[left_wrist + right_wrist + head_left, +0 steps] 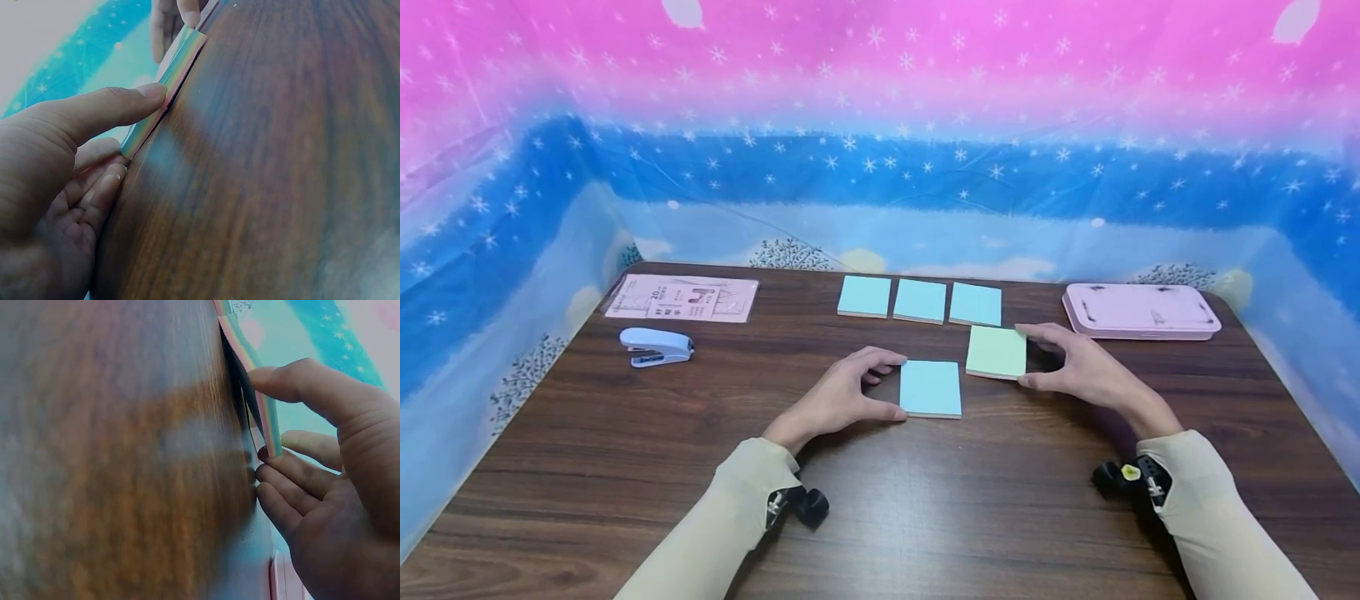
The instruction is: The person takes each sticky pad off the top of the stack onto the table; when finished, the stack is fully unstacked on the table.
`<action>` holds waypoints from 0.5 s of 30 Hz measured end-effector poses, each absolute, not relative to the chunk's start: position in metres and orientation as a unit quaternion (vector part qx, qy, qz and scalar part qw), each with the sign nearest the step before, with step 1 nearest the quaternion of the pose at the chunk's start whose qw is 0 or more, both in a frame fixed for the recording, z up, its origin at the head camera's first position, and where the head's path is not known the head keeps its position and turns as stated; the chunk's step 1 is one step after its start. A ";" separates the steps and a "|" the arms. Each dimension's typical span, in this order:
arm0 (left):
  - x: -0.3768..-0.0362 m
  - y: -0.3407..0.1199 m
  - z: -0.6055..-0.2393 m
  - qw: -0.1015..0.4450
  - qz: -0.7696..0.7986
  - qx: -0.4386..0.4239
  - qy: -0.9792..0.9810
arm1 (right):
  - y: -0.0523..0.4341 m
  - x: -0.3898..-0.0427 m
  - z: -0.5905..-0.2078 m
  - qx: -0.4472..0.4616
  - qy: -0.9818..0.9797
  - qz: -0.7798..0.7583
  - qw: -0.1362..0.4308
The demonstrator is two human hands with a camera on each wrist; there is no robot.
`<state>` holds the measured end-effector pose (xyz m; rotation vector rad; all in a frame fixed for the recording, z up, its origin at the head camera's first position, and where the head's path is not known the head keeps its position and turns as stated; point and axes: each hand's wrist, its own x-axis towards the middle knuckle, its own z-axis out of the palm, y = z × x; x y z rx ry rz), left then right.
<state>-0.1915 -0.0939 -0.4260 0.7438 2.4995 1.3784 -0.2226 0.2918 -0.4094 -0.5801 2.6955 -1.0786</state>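
Note:
My left hand (842, 392) pinches a blue sticky note pad (930, 388) between thumb and fingers at its left side. That pad lies at the middle of the table, its layered coloured edge (178, 78) showing in the left wrist view. My right hand (1086, 367) pinches a yellow-green sticky note pad (996, 352) by its right side. In the right wrist view this pad's striped edge (270, 419) stands slightly off the table, with a dark gap beneath. Behind them are three blue pads in a row: left (864, 297), middle (920, 301) and right (975, 304).
A pink tin case (1142, 311) lies at the back right of the wooden table (880, 508). At the back left are a flat pink printed packet (683, 298) and a light blue stapler (657, 347). A patterned cloth (880, 167) encloses the table's back and sides.

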 end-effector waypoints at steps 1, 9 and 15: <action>-0.191 -0.094 -0.426 0.096 0.466 0.250 0.843 | 0.292 -0.223 -0.410 -0.196 0.906 -0.364 0.091; -0.191 -0.095 -0.426 0.099 0.469 0.248 0.842 | 0.292 -0.225 -0.412 -0.203 0.907 -0.357 0.092; -0.192 -0.095 -0.426 0.100 0.470 0.249 0.841 | 0.293 -0.225 -0.412 -0.210 0.911 -0.342 0.093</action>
